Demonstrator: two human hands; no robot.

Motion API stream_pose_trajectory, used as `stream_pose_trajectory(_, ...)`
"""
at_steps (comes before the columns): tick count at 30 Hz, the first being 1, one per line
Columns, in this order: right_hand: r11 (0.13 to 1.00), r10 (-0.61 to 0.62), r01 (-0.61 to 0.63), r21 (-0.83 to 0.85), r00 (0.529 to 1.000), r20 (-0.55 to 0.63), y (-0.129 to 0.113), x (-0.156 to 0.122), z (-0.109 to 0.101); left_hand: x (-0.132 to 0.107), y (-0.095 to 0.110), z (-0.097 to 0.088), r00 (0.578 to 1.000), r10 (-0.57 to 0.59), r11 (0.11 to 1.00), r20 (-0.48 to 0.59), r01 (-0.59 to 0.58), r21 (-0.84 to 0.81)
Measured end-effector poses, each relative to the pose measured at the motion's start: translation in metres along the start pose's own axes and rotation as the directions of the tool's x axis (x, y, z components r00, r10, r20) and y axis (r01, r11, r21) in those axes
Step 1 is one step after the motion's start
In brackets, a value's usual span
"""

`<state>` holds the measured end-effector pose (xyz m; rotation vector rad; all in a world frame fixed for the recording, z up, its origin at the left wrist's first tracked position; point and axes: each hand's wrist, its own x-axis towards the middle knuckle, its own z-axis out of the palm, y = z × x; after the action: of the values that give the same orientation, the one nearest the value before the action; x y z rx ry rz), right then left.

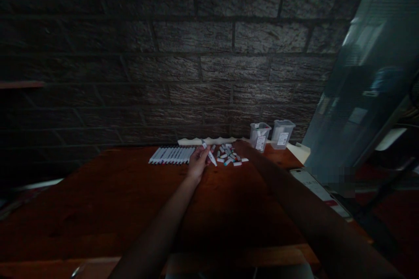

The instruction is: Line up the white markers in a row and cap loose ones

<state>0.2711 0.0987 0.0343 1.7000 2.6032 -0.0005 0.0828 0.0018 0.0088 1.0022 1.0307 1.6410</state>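
My left hand (197, 161) is closed around a white marker (211, 157), which slants across the fingertips with its lower end to the right. Left of that hand lies a row of white markers (172, 155), side by side on the brown table (147, 209). To the right is a loose pile of small marker caps (228, 156), pale with coloured ends. My right hand (242, 146) reaches over the far side of the pile, beside a clear plastic container. Its fingers are too dark to make out, so what it holds, if anything, is hidden.
A clear container (256, 129) with white pieces in it and a second clear container (284, 130) stand at the back right. A white strip (188, 142) runs along the brick wall (216, 69). A white labelled sheet or box (316, 185) lies at the right edge.
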Motion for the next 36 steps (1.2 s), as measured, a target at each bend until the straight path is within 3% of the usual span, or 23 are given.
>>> stream_pose_trajectory(8, 1.000, 0.001, 0.000, 0.024, 1.000, -0.027, 0.002, 0.005, 0.005, -0.001, 0.000, 0.000, 1.000, 0.003, 1.000, -0.003, -0.003, 0.003)
stream_pose_trajectory(16, 0.995, -0.016, 0.030, 0.099, 0.990, -0.139, -0.017, 0.009, 0.008, 0.000, 0.000, 0.000, 1.000, 0.018, 1.000, -0.004, -0.018, 0.004)
stream_pose_trajectory(28, 0.958, 0.134, -0.056, 0.283, 0.955, -0.264, 0.023, -0.024, 0.015, -0.002, 0.001, 0.006, 0.999, 0.022, 1.000, 0.033, -0.022, 0.019)
stream_pose_trajectory(34, 0.958, 0.000, 0.073, 0.276, 0.967, -0.254, -0.001, -0.022, 0.016, -0.004, 0.002, 0.006, 1.000, 0.003, 1.000, 0.013, -0.003, 0.004)
stream_pose_trajectory(36, 0.967, 0.005, 0.062, 0.248, 0.965, -0.264, -0.011, -0.012, 0.015, -0.005, 0.003, 0.005, 1.000, -0.011, 1.000, 0.006, 0.011, 0.001)
